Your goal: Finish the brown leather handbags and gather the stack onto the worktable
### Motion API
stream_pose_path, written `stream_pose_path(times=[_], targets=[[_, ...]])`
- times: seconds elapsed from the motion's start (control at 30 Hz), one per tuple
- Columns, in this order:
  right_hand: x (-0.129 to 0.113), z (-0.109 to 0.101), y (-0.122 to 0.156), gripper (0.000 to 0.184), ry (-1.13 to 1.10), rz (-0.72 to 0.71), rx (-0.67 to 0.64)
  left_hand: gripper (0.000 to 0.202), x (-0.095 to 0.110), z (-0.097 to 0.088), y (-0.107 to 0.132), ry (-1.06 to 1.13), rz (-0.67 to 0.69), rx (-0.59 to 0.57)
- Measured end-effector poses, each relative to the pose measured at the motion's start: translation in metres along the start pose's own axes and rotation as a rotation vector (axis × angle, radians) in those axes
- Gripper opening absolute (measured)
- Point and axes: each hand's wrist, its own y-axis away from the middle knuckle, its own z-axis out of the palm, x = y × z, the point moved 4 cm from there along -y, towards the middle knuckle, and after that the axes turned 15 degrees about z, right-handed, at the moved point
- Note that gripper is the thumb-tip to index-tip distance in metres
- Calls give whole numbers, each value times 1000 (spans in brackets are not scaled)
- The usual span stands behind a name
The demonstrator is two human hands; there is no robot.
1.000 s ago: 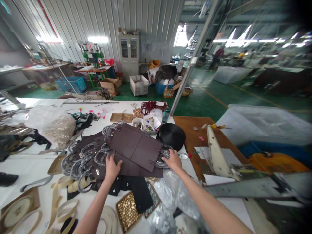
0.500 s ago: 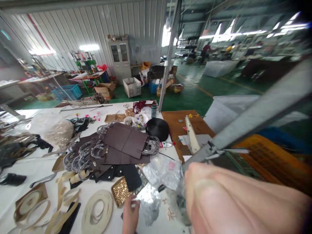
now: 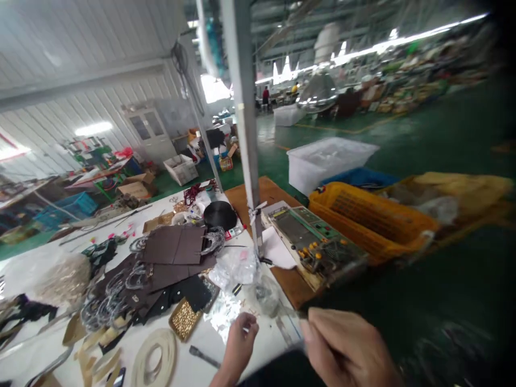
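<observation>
My left hand (image 3: 241, 339) hovers over the near edge of the white table with its fingers curled in, thumb close to the fingertips; anything between them is too small to make out. Beside it lie a shiny clear plastic bag (image 3: 226, 317) and a dark flat tool (image 3: 203, 356). A shallow box of gold-coloured metal studs (image 3: 184, 319) stands further left. Off the table's right corner, my right hand (image 3: 349, 344) is closed with thumb and fingers pressed together, and its contents are hidden. Nearest to it is a crumpled clear bag (image 3: 266, 295).
Brown bag panels with grey cord handles (image 3: 173, 244) are heaped mid-table. A cream tape roll (image 3: 155, 357) lies at the front, a black webbing roll (image 3: 220, 215) further back. A metal post (image 3: 245, 123) rises by a control panel (image 3: 310, 236); orange crates (image 3: 363, 215) stand right.
The view has swung to the right. My right hand has dropped from close before the camera to lower down, still closed. My left hand has moved away from the stud box.
</observation>
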Motion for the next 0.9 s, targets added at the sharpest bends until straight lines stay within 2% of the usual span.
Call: stream_pose_path(times=[0.07, 0.1, 0.17, 0.23, 0.3, 0.37, 0.47, 0.53, 0.63, 0.73, 0.8, 0.9], targets=[[73, -14, 57, 44, 4, 241, 79, 33, 18, 40, 8, -12, 27, -103], [111, -20, 95, 49, 26, 386, 127, 37, 27, 64, 17, -9, 34, -166], [175, -34, 189, 58, 115, 648, 198, 47, 41, 113, 44, 8, 38, -310], [216, -53, 286, 61, 230, 904, 243, 55, 51, 161, 71, 17, 37, -468], [233, -79, 369, 56, 318, 1118, 277, 58, 55, 203, 88, 10, 35, -584], [237, -112, 432, 50, 377, 1278, 317, 62, 59, 246, 99, -27, 30, -763], [234, -162, 504, 51, 446, 1440, 379, 66, 75, 296, 117, -90, 20, -977], [236, -192, 547, 52, 500, 1546, 397, 70, 93, 320, 129, -118, 31, -1026], [256, -233, 609, 42, 556, 1714, 406, 73, 120, 352, 145, -122, 84, -1058], [285, -268, 659, 27, 571, 1825, 428, 71, 139, 377, 160, -103, 148, -1094], [304, -285, 682, 26, 579, 1864, 438, 71, 145, 386, 170, -87, 165, -1119], [328, -298, 698, 31, 584, 1878, 452, 73, 147, 384, 178, -109, 180, -1134]])
